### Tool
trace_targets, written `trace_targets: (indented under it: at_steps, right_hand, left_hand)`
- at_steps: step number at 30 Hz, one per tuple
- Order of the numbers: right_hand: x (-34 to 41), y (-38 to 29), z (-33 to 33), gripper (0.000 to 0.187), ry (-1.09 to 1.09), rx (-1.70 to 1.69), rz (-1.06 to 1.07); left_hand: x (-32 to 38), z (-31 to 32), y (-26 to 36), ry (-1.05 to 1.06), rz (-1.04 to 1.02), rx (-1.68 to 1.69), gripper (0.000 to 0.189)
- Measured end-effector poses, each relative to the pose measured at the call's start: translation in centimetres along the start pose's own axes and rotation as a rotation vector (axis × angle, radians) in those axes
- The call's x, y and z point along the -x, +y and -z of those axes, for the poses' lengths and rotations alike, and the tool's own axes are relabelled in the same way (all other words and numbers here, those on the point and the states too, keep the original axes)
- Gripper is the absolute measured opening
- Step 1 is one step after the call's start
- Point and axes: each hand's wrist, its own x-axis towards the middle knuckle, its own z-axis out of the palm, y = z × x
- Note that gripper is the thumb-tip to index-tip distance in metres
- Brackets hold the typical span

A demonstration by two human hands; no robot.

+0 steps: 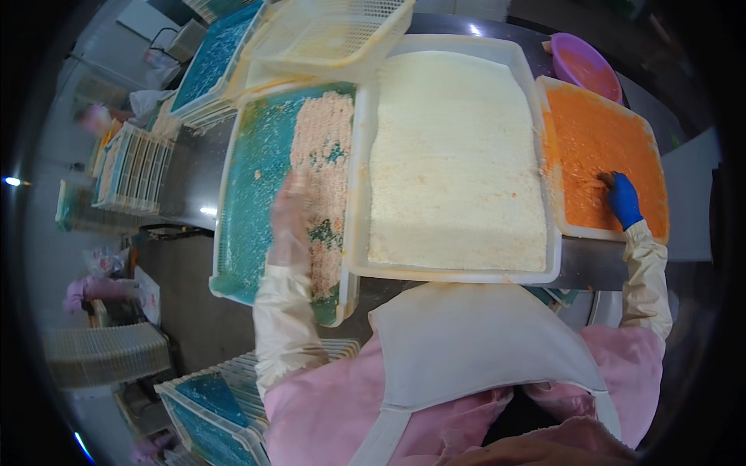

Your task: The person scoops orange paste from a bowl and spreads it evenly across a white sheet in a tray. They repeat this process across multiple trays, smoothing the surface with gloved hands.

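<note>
My left hand is blurred by motion over a shallow tray lined in blue-green. Beneath and beside it lie rows of pale pink, crumb-coated food pieces along the tray's right side. Whether its fingers hold anything is hidden by the blur. My right hand, in a blue glove, has its fingertips at the surface of an orange batter-like mixture in a white tub. What those fingers hold cannot be made out. Between my hands sits a large white tray of pale, crumb-like coating.
A purple bowl with orange residue stands beyond the tub. White perforated baskets and a blue-lined tray are at the far left. Stacked trays stand low at my left. Another person is at the left, blurred.
</note>
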Motion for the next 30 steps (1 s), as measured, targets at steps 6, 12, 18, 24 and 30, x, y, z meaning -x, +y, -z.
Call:
trace_targets:
  at_steps: [6, 12, 18, 24, 30]
  right_hand:
    - [-0.3, 3.3, -0.6, 0.026, 0.004, -0.005, -0.031]
    - [-4.4, -0.3, 7.6, 0.021, 0.121, 0.065, -0.33]
    - [-8.3, -17.8, 9.1, 0.032, 0.509, -0.737, 0.01]
    - [-2.7, -26.3, 1.3, 0.045, -0.334, -0.663, 0.326]
    - [-2.1, -20.4, 5.2, 0.028, -0.042, -0.754, -0.122]
  left_hand:
    - [-4.8, 10.3, 1.9, -0.136, 0.091, -0.499, 0.067]
    - [-2.9, 7.1, -0.8, 0.086, -0.079, -0.088, 0.046]
    - [1.7, -3.9, -0.6, -0.517, -0.585, -0.974, 0.049]
    - [1.6, -10.7, -7.8, -0.899, -0.998, -1.85, 0.047]
    - [0.8, -19.0, -13.1, -0.784, -0.616, -1.288, 0.064]
